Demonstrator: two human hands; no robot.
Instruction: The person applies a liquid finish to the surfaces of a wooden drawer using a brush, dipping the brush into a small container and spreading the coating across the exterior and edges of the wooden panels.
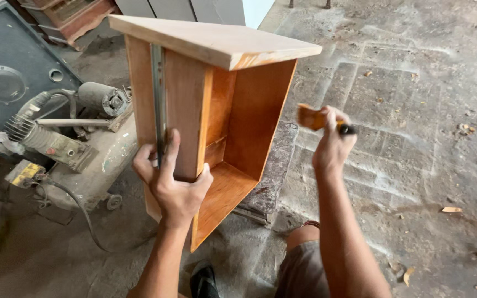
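Over concrete floor (415, 110) | left hand (173, 185) grips upright drawer (216, 121), opening rightward | right hand (331, 144) holds brush (318, 120)

A small yellow label (25, 172) with dark markings sits on the compressor (78, 165) at the left edge of the workshop floor, low on the machine's front. No packages, signs or screens appear elsewhere in view.
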